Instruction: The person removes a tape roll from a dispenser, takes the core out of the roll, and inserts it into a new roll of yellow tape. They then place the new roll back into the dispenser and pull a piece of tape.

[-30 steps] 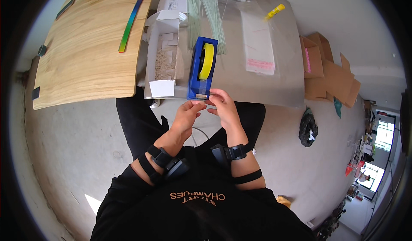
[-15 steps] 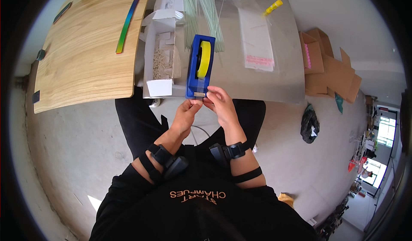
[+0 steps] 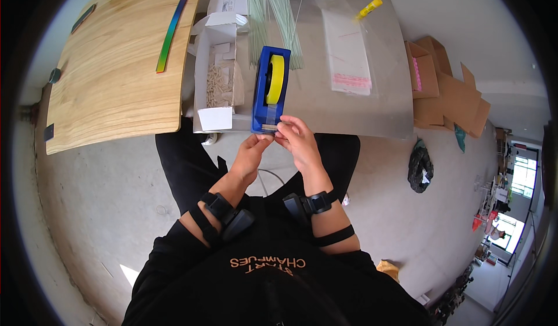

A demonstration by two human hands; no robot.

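A blue tape dispenser (image 3: 260,102) with a yellow-cored roll of clear tape (image 3: 275,81) stands at the table's near edge, its cutting end toward me. Clear tape runs from the roll down to that end. My left hand (image 3: 248,157) is closed just below the cutter, thumb and forefinger pinched together; what lies between them is too small to name. Beside the cutter's right corner, my right hand (image 3: 299,142) is closed too, with its fingertips at the tape's end. Whatever it pinches is hidden by the fingers.
Left of the dispenser, an open white box (image 3: 204,82) holds many small beige pieces. Bundles of pale green sticks (image 3: 285,27) lie behind. Clear plastic bags (image 3: 347,53) and a yellow glue stick (image 3: 369,9) are to the right. A rainbow strip (image 3: 174,29) lies on the wooden table (image 3: 116,64).
My right fingertips have shifted slightly left along the cutter. The left hand stays nearly in place, and the dispenser has hardly moved.
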